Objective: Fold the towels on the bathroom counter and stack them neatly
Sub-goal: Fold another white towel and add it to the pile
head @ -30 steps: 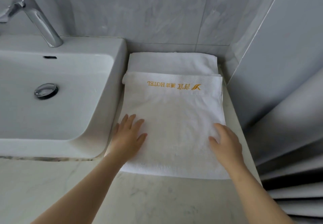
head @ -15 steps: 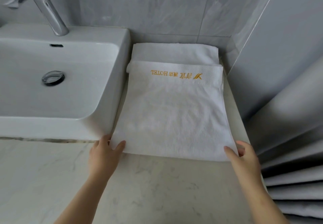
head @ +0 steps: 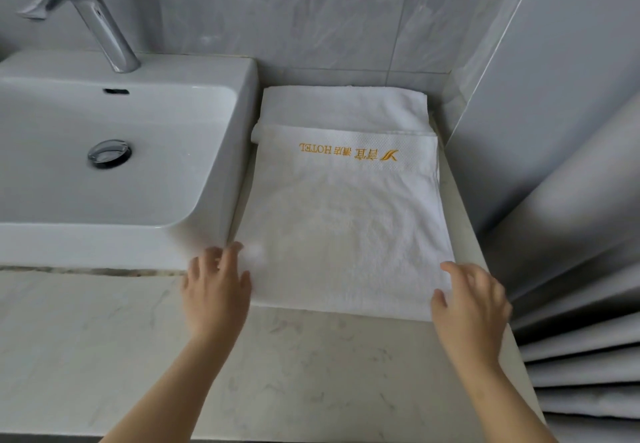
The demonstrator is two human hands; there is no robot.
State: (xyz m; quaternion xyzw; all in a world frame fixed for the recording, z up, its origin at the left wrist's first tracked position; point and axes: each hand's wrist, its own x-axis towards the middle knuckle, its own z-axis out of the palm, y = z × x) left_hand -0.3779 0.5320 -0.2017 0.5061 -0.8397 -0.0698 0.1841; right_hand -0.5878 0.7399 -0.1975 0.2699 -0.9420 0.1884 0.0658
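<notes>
A white folded towel [head: 346, 228] with gold hotel lettering near its far edge lies flat on the marble counter [head: 311, 373], right of the sink. It rests on a second folded white towel [head: 343, 107], whose far part shows behind it against the wall. My left hand [head: 216, 290] lies over the top towel's near left corner, fingers pointing away and motion-blurred. At the near right corner, my right hand [head: 471, 304] rests with loosely spread fingers and its thumb on the cloth.
A white basin [head: 221, 152] with a chrome faucet [head: 100, 23] and drain stands directly left of the towels. Grey tiled wall runs behind. Grey pleated fabric [head: 571, 269] hangs along the counter's right edge.
Both hands slid from the towel's middle back to its near edge, then settled onto the two near corners. The towel lies in the same place.
</notes>
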